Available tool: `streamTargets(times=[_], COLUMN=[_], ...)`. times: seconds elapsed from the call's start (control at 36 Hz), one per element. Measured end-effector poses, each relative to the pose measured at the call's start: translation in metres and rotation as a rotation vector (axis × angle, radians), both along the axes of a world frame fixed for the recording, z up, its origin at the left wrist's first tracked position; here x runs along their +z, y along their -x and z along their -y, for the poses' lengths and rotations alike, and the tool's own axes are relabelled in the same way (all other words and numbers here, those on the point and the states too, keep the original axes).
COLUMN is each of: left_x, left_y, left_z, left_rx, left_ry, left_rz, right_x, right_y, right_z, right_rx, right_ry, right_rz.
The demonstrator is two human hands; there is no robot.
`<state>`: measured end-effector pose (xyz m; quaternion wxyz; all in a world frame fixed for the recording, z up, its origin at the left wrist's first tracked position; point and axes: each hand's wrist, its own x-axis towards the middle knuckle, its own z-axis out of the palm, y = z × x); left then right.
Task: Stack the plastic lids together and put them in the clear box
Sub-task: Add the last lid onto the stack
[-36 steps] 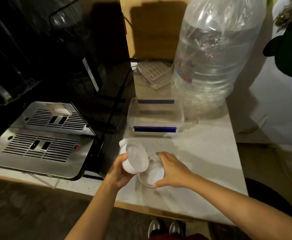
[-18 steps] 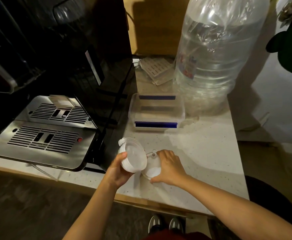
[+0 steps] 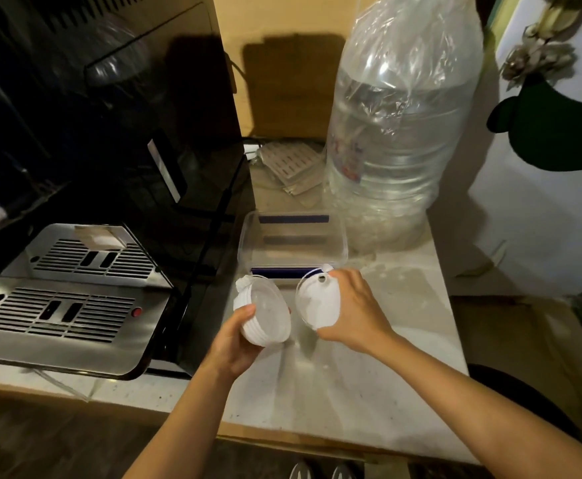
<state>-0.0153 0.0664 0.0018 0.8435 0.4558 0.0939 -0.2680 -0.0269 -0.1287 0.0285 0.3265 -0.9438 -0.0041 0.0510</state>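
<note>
My left hand (image 3: 234, 344) grips a stack of several white round plastic lids (image 3: 263, 311), tilted with the hollow side facing right. My right hand (image 3: 355, 305) holds a single clear plastic lid (image 3: 315, 302) by its rim, lifted off the counter and tilted toward the stack; a small gap separates the two. The clear box (image 3: 293, 242), rectangular with blue strips on its long sides, stands open on the counter just behind both hands and looks empty.
A big clear water bottle in a plastic bag (image 3: 393, 133) stands behind the box on the right. A black coffee machine (image 3: 110, 133) with a steel drip tray (image 3: 65, 305) fills the left. The pale counter (image 3: 369, 392) ends at a front edge near me.
My right hand has lifted the single lid off the counter and turned it up toward the stack. The left hand's stack stayed roughly where it was.
</note>
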Motion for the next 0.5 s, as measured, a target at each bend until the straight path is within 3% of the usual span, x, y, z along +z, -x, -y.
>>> streamTargets(times=[0.5], left_x=[0.036], left_y=[-0.028], left_z=[0.034], left_rx=[-0.114], left_ry=[0.064], left_rz=[0.185], right_x=[0.058], right_y=[-0.011], right_z=[-0.001], right_rx=[0.249], right_ry=[0.176], right_rz=[0.347])
